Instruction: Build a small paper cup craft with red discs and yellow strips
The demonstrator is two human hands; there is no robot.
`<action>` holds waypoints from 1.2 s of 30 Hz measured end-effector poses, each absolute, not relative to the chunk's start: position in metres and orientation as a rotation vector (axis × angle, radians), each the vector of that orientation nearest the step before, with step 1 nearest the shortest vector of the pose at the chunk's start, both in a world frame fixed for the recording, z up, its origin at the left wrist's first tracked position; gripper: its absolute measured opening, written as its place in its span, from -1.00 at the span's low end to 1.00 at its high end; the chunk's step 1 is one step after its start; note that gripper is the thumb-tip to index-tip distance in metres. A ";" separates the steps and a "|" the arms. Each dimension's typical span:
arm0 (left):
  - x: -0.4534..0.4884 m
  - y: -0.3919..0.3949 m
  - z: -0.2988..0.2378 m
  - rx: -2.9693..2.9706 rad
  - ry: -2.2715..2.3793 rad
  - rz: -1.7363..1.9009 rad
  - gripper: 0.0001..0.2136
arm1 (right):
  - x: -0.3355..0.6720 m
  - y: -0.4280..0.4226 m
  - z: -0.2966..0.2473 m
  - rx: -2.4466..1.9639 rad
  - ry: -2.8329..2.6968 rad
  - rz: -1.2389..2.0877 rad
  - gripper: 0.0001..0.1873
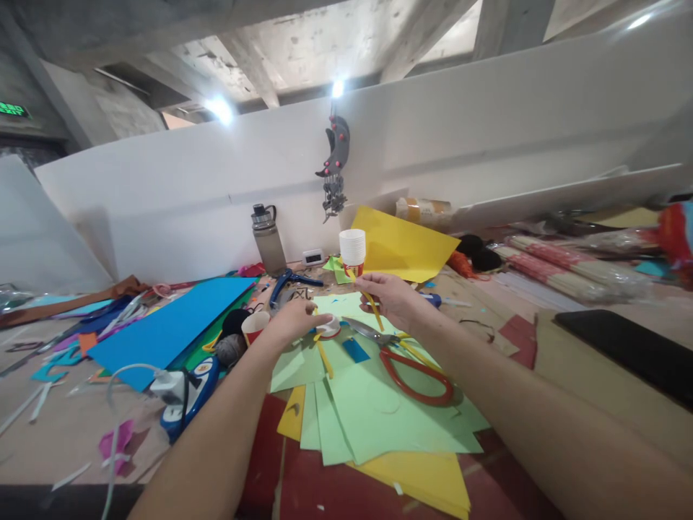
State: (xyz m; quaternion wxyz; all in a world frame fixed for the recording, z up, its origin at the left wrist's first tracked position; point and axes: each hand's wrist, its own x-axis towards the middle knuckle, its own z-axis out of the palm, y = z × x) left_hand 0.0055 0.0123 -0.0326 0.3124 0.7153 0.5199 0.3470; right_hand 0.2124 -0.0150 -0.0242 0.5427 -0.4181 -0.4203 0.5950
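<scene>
My left hand (295, 323) is closed on a small white paper cup (328, 328) with a red rim line, tilted low over the green sheets. A yellow paper strip (323, 355) hangs down beside that cup. My right hand (390, 295) pinches another yellow strip (375, 312) between thumb and fingers, held up to the right of the cup. Scissors with red handles (416, 383) lie partly open on the light green paper (379, 426), just below my right hand. A small blue paper piece (356, 350) lies beside their blades.
A stack of white paper cups (353, 245) stands behind the hands, with yellow card (408, 249) beyond. To the left are a red cup (254, 326), grey yarn (230, 350), blue card (178, 325) and a power strip (189, 397). A bottle (269, 242) stands at the back; a black phone (628, 350) lies right.
</scene>
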 end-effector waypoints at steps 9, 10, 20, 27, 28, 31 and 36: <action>0.039 -0.014 -0.010 1.597 1.058 1.206 -0.76 | 0.200 -0.021 -0.026 -0.910 -1.072 1.371 -0.75; 0.041 -0.016 -0.011 1.531 1.007 1.195 -0.74 | 0.198 -0.022 -0.026 -0.902 -1.094 1.374 -0.74; 0.034 -0.006 -0.020 1.229 0.867 1.197 -0.76 | 0.193 -0.026 -0.030 -0.902 -1.239 1.502 -0.77; 0.023 0.004 -0.020 1.046 0.855 1.318 -0.76 | 0.195 -0.026 -0.028 -0.978 -1.331 1.559 -0.87; 0.022 0.006 -0.020 1.024 0.844 1.336 -0.76 | 0.195 -0.026 -0.028 -0.989 -1.319 1.558 -0.88; 0.021 0.008 -0.019 0.938 0.760 1.397 -0.79 | 0.196 -0.026 -0.029 -1.000 -1.256 1.571 -0.90; 0.027 0.002 -0.016 0.929 0.582 1.238 -0.69 | 0.197 -0.027 -0.027 -0.815 -1.075 1.731 -0.87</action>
